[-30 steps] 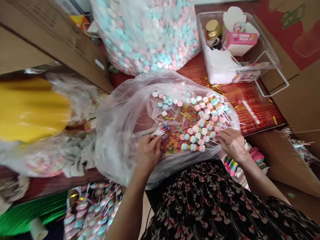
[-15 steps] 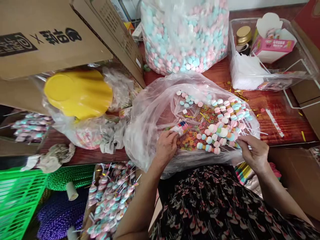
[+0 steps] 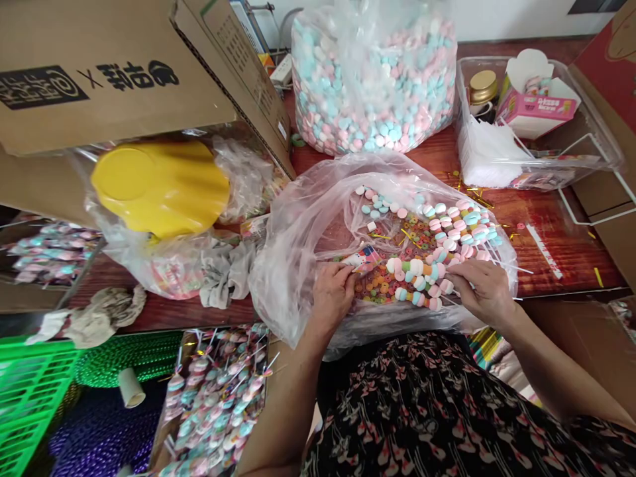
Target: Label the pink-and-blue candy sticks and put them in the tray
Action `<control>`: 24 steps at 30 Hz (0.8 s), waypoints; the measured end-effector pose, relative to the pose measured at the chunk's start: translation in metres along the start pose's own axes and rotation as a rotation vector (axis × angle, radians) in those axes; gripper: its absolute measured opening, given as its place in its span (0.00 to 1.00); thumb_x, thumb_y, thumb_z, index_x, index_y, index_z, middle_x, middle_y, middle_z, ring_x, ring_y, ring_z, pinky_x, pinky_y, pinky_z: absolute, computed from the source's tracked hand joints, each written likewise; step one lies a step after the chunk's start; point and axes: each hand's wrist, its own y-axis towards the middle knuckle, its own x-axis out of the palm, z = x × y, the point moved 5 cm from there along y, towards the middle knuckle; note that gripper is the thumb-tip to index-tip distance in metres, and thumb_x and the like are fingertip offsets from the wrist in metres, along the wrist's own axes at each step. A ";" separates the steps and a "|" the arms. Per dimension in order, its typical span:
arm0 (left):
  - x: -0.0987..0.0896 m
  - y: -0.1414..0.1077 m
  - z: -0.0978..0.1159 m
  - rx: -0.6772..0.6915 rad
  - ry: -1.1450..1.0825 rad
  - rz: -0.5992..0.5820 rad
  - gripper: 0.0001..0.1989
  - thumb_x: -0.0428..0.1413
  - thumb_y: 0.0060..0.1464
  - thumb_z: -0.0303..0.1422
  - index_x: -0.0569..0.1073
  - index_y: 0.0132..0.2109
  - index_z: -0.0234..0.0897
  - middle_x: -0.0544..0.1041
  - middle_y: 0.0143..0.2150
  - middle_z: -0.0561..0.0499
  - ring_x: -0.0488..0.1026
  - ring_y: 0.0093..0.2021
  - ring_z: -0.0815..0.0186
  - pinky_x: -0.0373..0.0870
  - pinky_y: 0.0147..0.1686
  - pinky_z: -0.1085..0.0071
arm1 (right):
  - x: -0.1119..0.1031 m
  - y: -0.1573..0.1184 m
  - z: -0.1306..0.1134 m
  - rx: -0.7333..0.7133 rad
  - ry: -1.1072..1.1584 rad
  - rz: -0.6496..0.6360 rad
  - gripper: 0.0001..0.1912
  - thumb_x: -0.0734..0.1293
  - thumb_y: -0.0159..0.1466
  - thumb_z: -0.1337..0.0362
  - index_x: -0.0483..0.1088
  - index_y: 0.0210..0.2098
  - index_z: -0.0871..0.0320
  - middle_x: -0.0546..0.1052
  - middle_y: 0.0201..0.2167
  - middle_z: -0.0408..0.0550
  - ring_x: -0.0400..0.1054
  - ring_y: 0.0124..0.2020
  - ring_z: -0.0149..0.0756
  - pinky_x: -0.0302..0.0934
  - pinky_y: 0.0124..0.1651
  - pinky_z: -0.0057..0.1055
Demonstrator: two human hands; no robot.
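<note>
My left hand pinches a small printed clear wrapper bag. In my right hand is the stick end of a candy skewer, threaded with pink, white and blue marshmallows and gummy rings. The skewer's tip points left, near the wrapper but apart from it. A pile of more marshmallow skewers lies behind my right hand. Under and between my hands, loose gummy rings are spread on a clear plastic sheet, with loose marshmallows farther back.
A big bag of marshmallows stands at the back. To its right is a clear tub with a pink box. On the left are a cardboard box and a yellow bowl. Wrapped skewers fill a box below the table edge.
My right hand has moved left, bringing the skewer away from the pile and closer to the wrapper. My left hand still pinches the wrapper. The camera view has shifted slightly.
</note>
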 end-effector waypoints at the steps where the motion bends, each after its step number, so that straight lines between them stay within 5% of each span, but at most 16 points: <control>1: 0.000 -0.001 -0.001 0.014 0.004 -0.015 0.09 0.55 0.63 0.34 0.79 0.44 0.38 0.78 0.41 0.46 0.72 0.41 0.60 0.69 0.43 0.63 | 0.003 0.003 0.000 -0.011 -0.013 -0.018 0.04 0.67 0.65 0.70 0.72 0.39 0.57 0.80 0.32 0.47 0.73 0.32 0.34 0.67 0.39 0.31; 16: -0.001 0.003 -0.005 0.044 -0.106 0.004 0.10 0.53 0.63 0.32 0.80 0.40 0.37 0.77 0.38 0.46 0.72 0.39 0.61 0.70 0.40 0.64 | 0.046 0.049 -0.016 -0.286 -0.301 -0.296 0.11 0.60 0.62 0.74 0.74 0.34 0.59 0.75 0.27 0.47 0.64 0.29 0.34 0.50 0.33 0.32; 24: 0.000 0.001 -0.002 0.113 -0.028 -0.053 0.11 0.52 0.64 0.30 0.80 0.44 0.38 0.77 0.40 0.45 0.70 0.41 0.60 0.68 0.42 0.63 | 0.053 0.057 0.006 -0.026 -0.120 -0.452 0.13 0.59 0.67 0.67 0.76 0.36 0.59 0.79 0.30 0.47 0.69 0.29 0.33 0.51 0.32 0.30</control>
